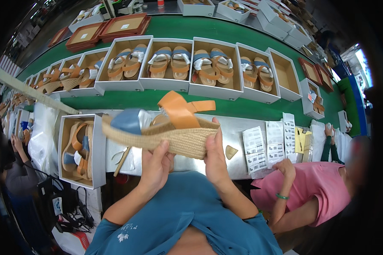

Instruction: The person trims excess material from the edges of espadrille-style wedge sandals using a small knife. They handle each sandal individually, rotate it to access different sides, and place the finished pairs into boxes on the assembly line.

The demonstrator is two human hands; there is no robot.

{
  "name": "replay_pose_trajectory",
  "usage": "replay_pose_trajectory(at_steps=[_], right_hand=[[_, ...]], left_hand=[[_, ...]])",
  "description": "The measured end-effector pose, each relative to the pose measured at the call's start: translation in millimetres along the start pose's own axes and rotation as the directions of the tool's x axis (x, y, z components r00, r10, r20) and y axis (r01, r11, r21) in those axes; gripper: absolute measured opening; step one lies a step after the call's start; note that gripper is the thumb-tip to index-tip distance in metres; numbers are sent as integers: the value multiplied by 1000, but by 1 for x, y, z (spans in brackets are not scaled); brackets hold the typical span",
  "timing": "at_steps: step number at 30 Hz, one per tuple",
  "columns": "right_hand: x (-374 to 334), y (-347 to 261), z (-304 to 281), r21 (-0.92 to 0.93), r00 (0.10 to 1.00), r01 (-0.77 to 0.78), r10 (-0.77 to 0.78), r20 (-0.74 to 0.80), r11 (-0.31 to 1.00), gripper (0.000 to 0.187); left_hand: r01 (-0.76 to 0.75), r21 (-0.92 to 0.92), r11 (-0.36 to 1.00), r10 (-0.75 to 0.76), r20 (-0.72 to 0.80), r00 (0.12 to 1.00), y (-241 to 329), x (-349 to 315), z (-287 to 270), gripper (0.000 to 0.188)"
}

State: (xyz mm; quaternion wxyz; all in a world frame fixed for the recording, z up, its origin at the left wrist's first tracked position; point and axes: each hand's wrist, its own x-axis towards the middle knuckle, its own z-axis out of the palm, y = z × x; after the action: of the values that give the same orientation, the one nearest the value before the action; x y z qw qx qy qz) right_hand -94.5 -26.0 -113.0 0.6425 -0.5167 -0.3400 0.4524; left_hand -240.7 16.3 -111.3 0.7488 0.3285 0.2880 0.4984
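I hold a wedge sandal [166,134] sideways in front of me, with a woven straw-coloured sole, a blue toe band and tan ankle straps. My left hand [155,168] grips the sole from below near its middle. My right hand [215,155] clasps the thick heel end. Just left of the sandal, an open white box [95,151] on the metal bench holds a matching pair lying on their sides. A thin wooden stick [122,161] lies on the bench under the sandal's toe.
A green conveyor belt [157,100] carries a row of open white boxes [166,83] with sandal pairs. Sheets of labels [255,148] lie on the bench to the right. A person in a pink top [315,187] sits at right; another person [12,161] works at left.
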Motion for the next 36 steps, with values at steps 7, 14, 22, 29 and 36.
replay_pose_trajectory(at_steps=[7, 14, 22, 29, 36], right_hand=[[-12, 117, -117, -946, 988, -96, -83, -128, 308, 51], [-24, 153, -144, -794, 944, -267, -18, -330, 547, 43], [-13, 12, -39, -711, 802, 453, -594, 62, 538, 36], [-7, -27, -11, -815, 717, 543, -617, 324, 203, 44], [-5, -27, -3, -836, 697, 539, -613, 372, 106, 39]], left_hand=[[-23, -41, 999, 21, -47, 999, 15, 1, -15, 45], [-3, -27, 1000, 2, -40, 999, 26, -4, -13, 48], [-33, -5, 999, 33, -90, 995, 38, -11, -20, 48], [-74, -34, 997, 67, -167, 984, 49, -16, -17, 35], [-113, 3, 994, 112, -146, 983, 50, -20, -28, 40]])
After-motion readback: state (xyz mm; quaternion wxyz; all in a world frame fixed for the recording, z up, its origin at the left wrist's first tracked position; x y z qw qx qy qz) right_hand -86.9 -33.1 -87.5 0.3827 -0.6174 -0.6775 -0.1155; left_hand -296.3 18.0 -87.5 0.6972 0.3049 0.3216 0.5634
